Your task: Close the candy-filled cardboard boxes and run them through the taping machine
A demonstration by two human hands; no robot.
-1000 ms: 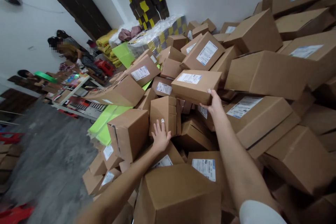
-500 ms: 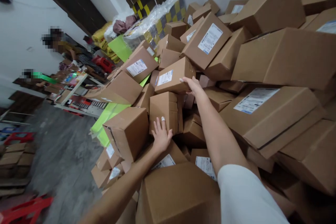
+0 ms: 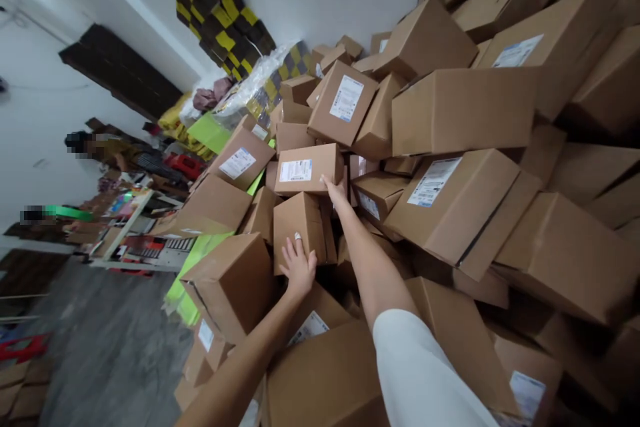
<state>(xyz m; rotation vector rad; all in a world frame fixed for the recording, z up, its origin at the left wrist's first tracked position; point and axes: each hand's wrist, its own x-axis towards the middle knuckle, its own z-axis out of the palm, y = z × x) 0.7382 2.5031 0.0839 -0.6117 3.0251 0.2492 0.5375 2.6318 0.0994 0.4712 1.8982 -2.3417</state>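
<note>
My left hand (image 3: 300,265) lies with fingers spread against the front of an upright cardboard box (image 3: 287,219); one fingertip has a white wrapping. Just above it, my right hand (image 3: 337,192) grips the right end of a smaller cardboard box (image 3: 323,167). Its thumb shows on the near side, while the other fingers are mostly hidden. A white shipping label (image 3: 296,171) faces me on that smaller box, which rests close over the upright one. Both boxes sit within a big heap of cartons.
Large cartons (image 3: 463,110) are piled to the right, several tilted. Another carton (image 3: 325,373) is close below my arms. Bright green sheets (image 3: 187,287) stick out at the left, beside grey floor (image 3: 125,340). A person (image 3: 123,153) is at the far left near a white-framed table (image 3: 127,227).
The view has swung to the right and rotated a little, so the heap appears shifted left. Both hands remain at the same two boxes.
</note>
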